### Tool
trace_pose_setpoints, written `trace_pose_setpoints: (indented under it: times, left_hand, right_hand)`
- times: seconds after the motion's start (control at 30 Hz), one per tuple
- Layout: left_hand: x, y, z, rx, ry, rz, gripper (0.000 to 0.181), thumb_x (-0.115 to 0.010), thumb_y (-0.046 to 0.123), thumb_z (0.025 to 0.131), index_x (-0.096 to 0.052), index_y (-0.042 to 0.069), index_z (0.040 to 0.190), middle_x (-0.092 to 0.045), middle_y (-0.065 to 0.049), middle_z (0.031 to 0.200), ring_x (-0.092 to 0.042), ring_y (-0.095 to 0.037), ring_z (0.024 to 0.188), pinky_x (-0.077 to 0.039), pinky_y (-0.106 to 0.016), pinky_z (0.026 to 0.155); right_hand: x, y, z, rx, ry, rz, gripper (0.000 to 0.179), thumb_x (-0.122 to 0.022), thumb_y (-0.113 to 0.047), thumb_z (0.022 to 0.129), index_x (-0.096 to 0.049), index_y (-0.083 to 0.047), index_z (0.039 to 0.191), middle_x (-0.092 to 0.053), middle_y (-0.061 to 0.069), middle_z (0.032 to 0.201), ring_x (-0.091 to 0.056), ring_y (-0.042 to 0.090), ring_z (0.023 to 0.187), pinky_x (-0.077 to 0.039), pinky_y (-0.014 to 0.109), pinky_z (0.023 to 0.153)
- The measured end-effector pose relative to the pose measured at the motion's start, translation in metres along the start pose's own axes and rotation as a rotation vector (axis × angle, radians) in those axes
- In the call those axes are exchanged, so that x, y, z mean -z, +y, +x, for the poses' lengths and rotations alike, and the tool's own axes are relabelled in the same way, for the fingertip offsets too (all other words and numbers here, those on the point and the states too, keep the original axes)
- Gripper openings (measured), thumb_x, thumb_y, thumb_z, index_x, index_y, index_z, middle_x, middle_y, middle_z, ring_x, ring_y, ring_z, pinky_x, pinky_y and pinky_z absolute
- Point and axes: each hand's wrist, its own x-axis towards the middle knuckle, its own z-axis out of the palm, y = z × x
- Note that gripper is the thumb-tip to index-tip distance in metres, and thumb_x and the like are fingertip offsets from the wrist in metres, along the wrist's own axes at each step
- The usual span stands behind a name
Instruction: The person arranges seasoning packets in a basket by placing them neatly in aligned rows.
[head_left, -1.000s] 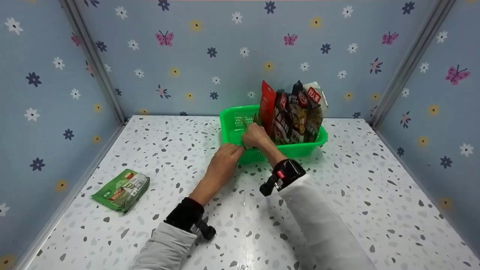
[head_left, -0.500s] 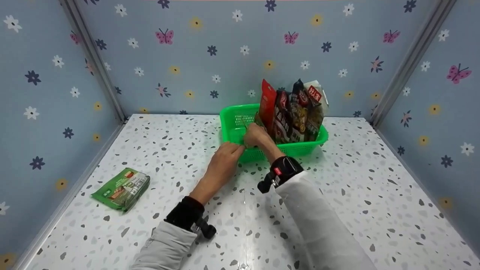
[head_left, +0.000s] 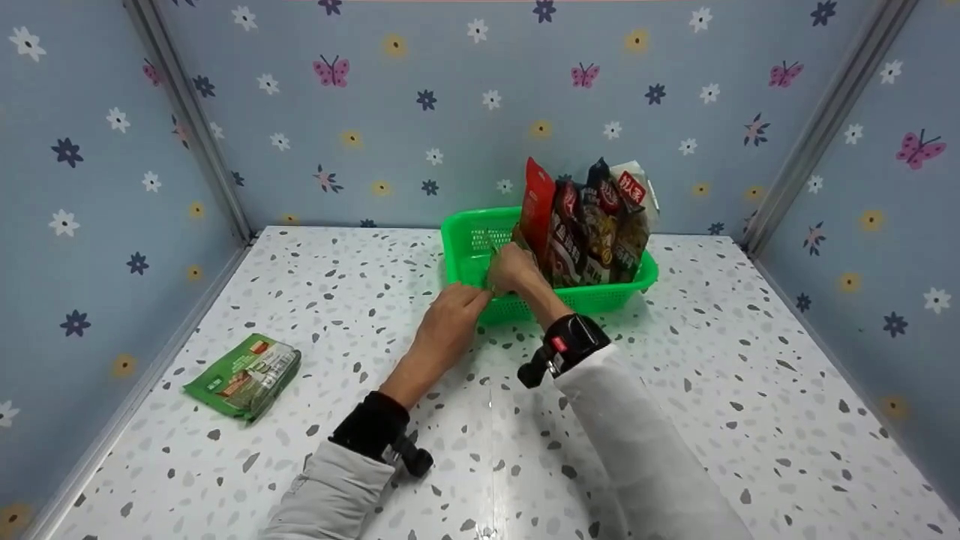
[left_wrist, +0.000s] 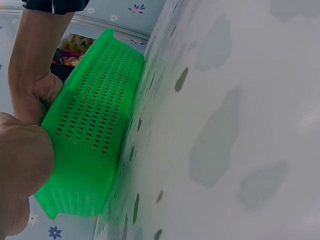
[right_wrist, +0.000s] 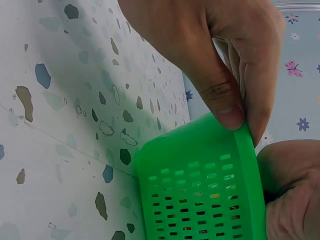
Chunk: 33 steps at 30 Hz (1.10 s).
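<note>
A green plastic basket [head_left: 600,301] stands at the back of the table. My left hand [head_left: 448,324] grips its near rim by the left corner; in the right wrist view the thumb [right_wrist: 230,112] presses the outside of that rim. My right hand [head_left: 514,270] reaches over the rim into the basket, fingers curled and mostly hidden. A thin green packet edge [head_left: 491,241] sticks up right at those fingers. To the right of this hand, a red packet [head_left: 537,199] and several dark food packets [head_left: 568,232] stand upright, packed together.
A green food packet [head_left: 247,377] lies flat on the speckled table [head_left: 352,300] at the left. A white-backed packet [head_left: 646,196] leans at the basket's right end. Patterned wall panels [head_left: 420,172] close off the back and both sides.
My right hand shifts very slightly rightward inside the basket, toward the red packet. My left hand keeps its hold on the rim, and the basket stays in place.
</note>
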Motion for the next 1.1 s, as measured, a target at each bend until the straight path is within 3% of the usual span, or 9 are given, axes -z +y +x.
trace_pose_setpoints:
  times: [0.17, 0.27, 0.53, 0.87, 0.97, 1.1]
  left_hand:
    - [0.002, 0.001, 0.0, 0.022, -0.04, -0.006, 0.028, -0.068, -0.006, 0.105, -0.078, 0.001, 0.13, -0.082, -0.011, 0.119, -0.077, -0.028, 0.111, -0.064, -0.041, 0.103]
    - [0.003, 0.001, 0.001, 0.028, -0.053, -0.012, 0.029, -0.068, -0.006, 0.105, -0.078, 0.001, 0.131, -0.081, -0.011, 0.119, -0.076, -0.029, 0.111, -0.065, -0.041, 0.1]
    - [0.003, 0.0, 0.002, 0.023, -0.047, -0.029, 0.03, -0.068, -0.007, 0.103, -0.078, 0.001, 0.13, -0.082, -0.012, 0.118, -0.076, -0.03, 0.11, -0.065, -0.042, 0.1]
    - [0.002, 0.0, 0.0, 0.023, -0.027, -0.035, 0.031, -0.067, -0.009, 0.103, -0.078, 0.0, 0.13, -0.082, -0.012, 0.121, -0.077, -0.03, 0.115, -0.063, -0.044, 0.108]
    - [0.003, 0.001, 0.0, 0.029, -0.04, -0.046, 0.033, -0.066, -0.011, 0.103, -0.077, -0.001, 0.132, -0.082, -0.013, 0.123, -0.077, -0.031, 0.118, -0.061, -0.046, 0.116]
    - [0.004, 0.001, 0.0, 0.039, -0.061, -0.044, 0.033, -0.066, -0.01, 0.103, -0.077, -0.001, 0.132, -0.081, -0.014, 0.123, -0.076, -0.032, 0.118, -0.061, -0.046, 0.114]
  right_hand:
    - [0.019, -0.024, -0.05, -0.053, 0.059, 0.107, 0.038, -0.064, 0.006, 0.098, -0.043, -0.015, 0.073, -0.035, 0.001, 0.072, -0.035, 0.018, 0.061, -0.03, 0.031, 0.05]
    - [0.023, -0.027, -0.06, -0.062, 0.077, 0.132, 0.035, -0.065, 0.005, 0.097, -0.045, -0.015, 0.076, -0.037, 0.0, 0.075, -0.038, 0.017, 0.063, -0.03, 0.028, 0.051]
    - [0.024, -0.023, -0.067, -0.049, 0.104, 0.235, 0.023, -0.063, -0.003, 0.1, -0.052, -0.012, 0.082, -0.046, 0.003, 0.08, -0.048, 0.019, 0.068, -0.037, 0.029, 0.053]
    - [0.024, -0.022, -0.067, -0.022, 0.101, 0.151, 0.032, -0.054, 0.0, 0.104, -0.041, -0.015, 0.08, -0.038, 0.002, 0.082, -0.042, 0.021, 0.073, -0.033, 0.031, 0.058]
    - [0.024, -0.022, -0.066, -0.033, 0.083, 0.157, 0.035, -0.056, 0.001, 0.101, -0.039, -0.016, 0.076, -0.035, 0.001, 0.079, -0.039, 0.02, 0.069, -0.031, 0.031, 0.056]
    - [0.026, -0.022, -0.066, -0.044, 0.09, 0.211, 0.035, -0.06, -0.001, 0.099, -0.038, -0.016, 0.077, -0.033, 0.0, 0.076, -0.036, 0.018, 0.064, -0.029, 0.03, 0.054]
